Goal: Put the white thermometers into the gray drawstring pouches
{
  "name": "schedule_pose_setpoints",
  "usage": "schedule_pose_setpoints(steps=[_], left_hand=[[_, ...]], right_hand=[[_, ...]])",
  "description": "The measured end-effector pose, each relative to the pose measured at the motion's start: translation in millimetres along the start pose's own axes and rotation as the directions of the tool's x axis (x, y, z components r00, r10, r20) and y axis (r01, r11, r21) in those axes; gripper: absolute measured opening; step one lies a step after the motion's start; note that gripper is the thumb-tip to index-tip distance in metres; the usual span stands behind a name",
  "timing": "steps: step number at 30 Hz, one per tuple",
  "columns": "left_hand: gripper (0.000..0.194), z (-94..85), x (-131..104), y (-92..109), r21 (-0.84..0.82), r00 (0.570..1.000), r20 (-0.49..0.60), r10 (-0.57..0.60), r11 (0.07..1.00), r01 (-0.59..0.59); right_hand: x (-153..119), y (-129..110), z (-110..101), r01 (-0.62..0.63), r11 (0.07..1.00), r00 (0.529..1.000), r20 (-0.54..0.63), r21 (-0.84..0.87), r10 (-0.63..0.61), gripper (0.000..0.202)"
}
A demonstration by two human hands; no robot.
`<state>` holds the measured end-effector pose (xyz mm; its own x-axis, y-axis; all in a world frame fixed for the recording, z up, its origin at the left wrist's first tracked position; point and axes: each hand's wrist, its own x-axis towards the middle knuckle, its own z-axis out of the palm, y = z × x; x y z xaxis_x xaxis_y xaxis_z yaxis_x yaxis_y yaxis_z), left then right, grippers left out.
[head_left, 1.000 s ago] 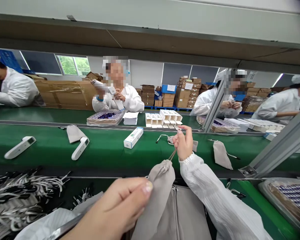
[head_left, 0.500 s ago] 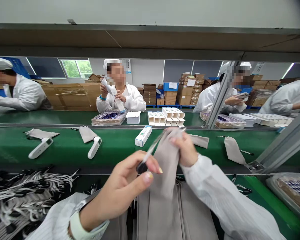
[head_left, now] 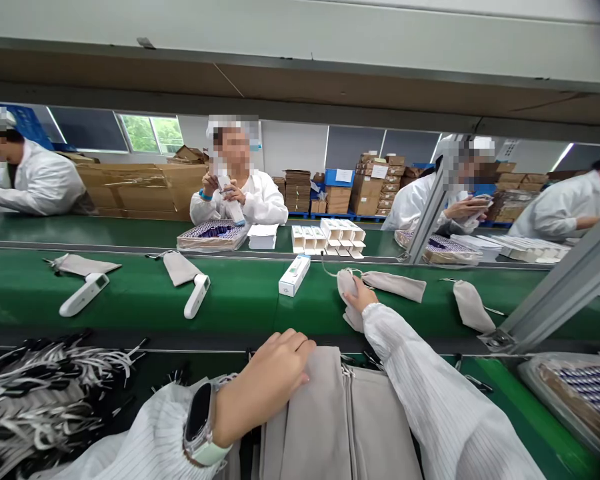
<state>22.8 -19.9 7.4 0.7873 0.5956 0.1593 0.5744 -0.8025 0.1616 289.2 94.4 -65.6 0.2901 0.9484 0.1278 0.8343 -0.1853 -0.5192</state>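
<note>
My right hand [head_left: 363, 295] is closed on a grey drawstring pouch [head_left: 349, 287] over the green belt [head_left: 245, 293]. The pouch hangs bent, its cord trailing to the left. Near me, my left hand [head_left: 275, 367] rests at the top edge of a stack of grey pouches [head_left: 320, 413], its back turned up and its fingers bent close together. Nothing shows in it, but its palm is hidden. Just left of the held pouch stands a white and blue box [head_left: 295, 275], and another grey pouch [head_left: 397, 285] lies to its right.
White handheld devices [head_left: 84, 295] and pouches lie on the belt at left. A heap of corded pouches [head_left: 35, 400] fills the lower left. A metal post [head_left: 545, 293] slants at right. Across the belt, a person [head_left: 260, 197] holds a white object near open boxes [head_left: 330, 237].
My right hand has moved the pouch forward and down to the belt. My left hand has let go of the cord and come down to the pouch stack, turning palm down.
</note>
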Motion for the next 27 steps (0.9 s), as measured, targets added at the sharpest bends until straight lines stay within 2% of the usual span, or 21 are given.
schedule_pose_setpoints(steps=[6, 8, 12, 14, 15, 17, 18, 19, 20, 21, 22, 23, 25, 27], left_hand=[[0.009, -8.9, 0, 10, -0.104, 0.999, -0.05, 0.004, 0.995, -0.009], [0.006, -9.6, -1, 11, -0.112, 0.998, -0.058, 0.023, 0.993, -0.03], [0.018, -12.9, 2, 0, -0.14, 0.999, -0.045, 0.018, 0.99, -0.025], [0.025, -15.4, 5, -10, -0.184, 0.999, -0.042, -0.011, 0.983, 0.003], [0.028, -16.5, 7, -15, -0.207, 0.999, -0.045, -0.025, 0.978, 0.015], [0.03, -18.3, 9, -22, -0.244, 0.997, -0.06, -0.044, 0.969, 0.028], [0.03, -18.9, 10, -25, -0.26, 0.996, -0.07, -0.052, 0.965, 0.032], [0.03, -19.5, 11, -26, -0.276, 0.995, -0.081, -0.059, 0.961, 0.035], [0.03, -20.2, 11, -28, -0.293, 0.994, -0.088, -0.065, 0.955, 0.036], [0.03, -21.1, 12, -28, -0.315, 0.994, -0.087, -0.068, 0.948, 0.038], [0.03, -22.2, 12, -29, -0.341, 0.994, -0.08, -0.069, 0.939, 0.038], [0.03, -23.5, 12, -29, -0.373, 0.995, -0.067, -0.07, 0.927, 0.04], [0.032, -26.9, 11, -31, -0.452, 0.995, -0.049, -0.082, 0.89, 0.051], [0.033, -30.5, 10, -33, -0.543, 0.993, -0.055, -0.102, 0.838, 0.056]], right_hand=[[2, 6, 0, -0.14, 0.985, 0.989, 0.04, -0.1, 0.144, 0.053], [-1, 9, -8, -0.203, 0.972, 0.978, 0.026, -0.115, 0.207, 0.049], [-9, 8, -35, -0.299, 0.948, 0.954, -0.05, -0.109, 0.295, 0.04], [-15, -6, -49, -0.251, 0.964, 0.967, -0.061, -0.089, 0.246, 0.038], [-20, -17, -54, -0.178, 0.982, 0.984, -0.034, -0.059, 0.176, 0.037], [-34, -46, -60, 0.057, 0.994, 0.992, 0.104, 0.098, -0.067, 0.034], [-44, -61, -60, 0.235, 0.922, 0.927, 0.213, 0.308, -0.308, 0.033], [-54, -76, -60, 0.333, 0.798, 0.805, 0.288, 0.503, -0.518, 0.034], [-65, -89, -58, 0.368, 0.701, 0.681, 0.336, 0.611, -0.65, 0.033], [-75, -98, -56, 0.386, 0.632, 0.579, 0.357, 0.672, -0.733, 0.032], [-83, -105, -53, 0.399, 0.609, 0.518, 0.38, 0.685, -0.766, 0.031], [-89, -108, -51, 0.414, 0.616, 0.491, 0.406, 0.67, -0.771, 0.029], [-93, -108, -47, 0.41, 0.655, 0.477, 0.462, 0.635, -0.747, 0.026], [-87, -101, -44, 0.323, 0.673, 0.441, 0.523, 0.665, -0.729, 0.026]])
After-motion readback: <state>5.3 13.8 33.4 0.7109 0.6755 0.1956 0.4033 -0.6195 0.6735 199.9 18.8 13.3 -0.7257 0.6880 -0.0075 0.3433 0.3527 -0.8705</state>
